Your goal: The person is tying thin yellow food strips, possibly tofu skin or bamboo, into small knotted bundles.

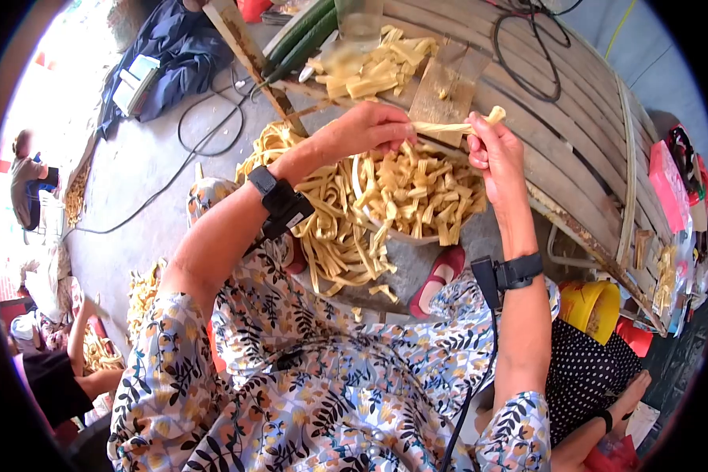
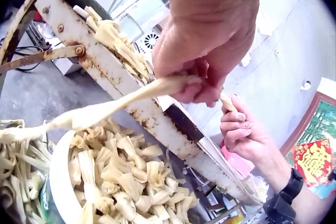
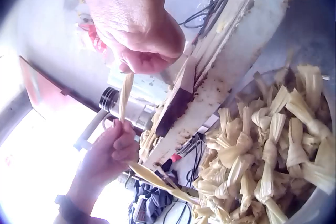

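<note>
A pale yellow twisted strip (image 1: 448, 127) is stretched between the two hands, above a white-rimmed tub of knotted pieces (image 1: 425, 193). The left hand (image 1: 374, 127) pinches it on one side, and in the left wrist view a long tail (image 2: 100, 112) of the strip trails from the left hand (image 2: 194, 69). The right hand (image 1: 495, 153) grips the other end, where a knobby tip shows past the fingers. In the right wrist view the strip (image 3: 126, 95) runs from the curled right hand (image 3: 139, 45) down to the left hand (image 3: 113, 148).
Long loose strips (image 1: 322, 228) lie heaped left of the tub. On the slatted wooden table (image 1: 574, 134) are a small board (image 1: 448, 82), cut pieces (image 1: 385, 67), green cucumbers (image 1: 303, 39) and black cable. A yellow bucket (image 1: 590, 308) stands at right; other people sit at both sides.
</note>
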The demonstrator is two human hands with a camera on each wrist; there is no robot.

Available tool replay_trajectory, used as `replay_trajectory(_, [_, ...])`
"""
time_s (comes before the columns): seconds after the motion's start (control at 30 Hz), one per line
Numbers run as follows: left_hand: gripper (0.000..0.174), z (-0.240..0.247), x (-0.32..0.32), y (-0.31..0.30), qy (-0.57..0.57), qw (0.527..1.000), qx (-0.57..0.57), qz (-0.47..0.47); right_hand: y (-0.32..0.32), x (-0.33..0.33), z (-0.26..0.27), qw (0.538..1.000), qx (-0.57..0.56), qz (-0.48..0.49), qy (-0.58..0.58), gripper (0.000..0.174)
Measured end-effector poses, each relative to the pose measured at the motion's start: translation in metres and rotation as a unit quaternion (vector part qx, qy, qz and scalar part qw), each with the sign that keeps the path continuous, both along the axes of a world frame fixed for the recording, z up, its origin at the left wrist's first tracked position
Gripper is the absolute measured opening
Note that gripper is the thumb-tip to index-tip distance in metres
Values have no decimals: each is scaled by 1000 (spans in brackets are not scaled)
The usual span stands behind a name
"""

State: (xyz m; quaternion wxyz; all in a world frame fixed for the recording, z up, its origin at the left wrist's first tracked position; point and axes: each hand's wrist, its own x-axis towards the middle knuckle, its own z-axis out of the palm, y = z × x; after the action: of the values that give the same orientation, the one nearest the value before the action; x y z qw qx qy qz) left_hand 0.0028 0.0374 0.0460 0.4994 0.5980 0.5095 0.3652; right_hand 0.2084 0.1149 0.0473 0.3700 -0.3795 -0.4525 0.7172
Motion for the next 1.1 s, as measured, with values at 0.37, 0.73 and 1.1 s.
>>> replay_trajectory(0.37, [24,2,-3,79,112,960,181,181,53,-33,0,985,40,-153,62,12])
replay_trajectory(0.73, [17,-16,2,99,93,949,176,244,71,-39,-18,983,51,-176,8,12])
replay_trajectory(1.1, [30,-3,0,27,-89,992,-40,83,12,6,1,984,69,6,-162,23])
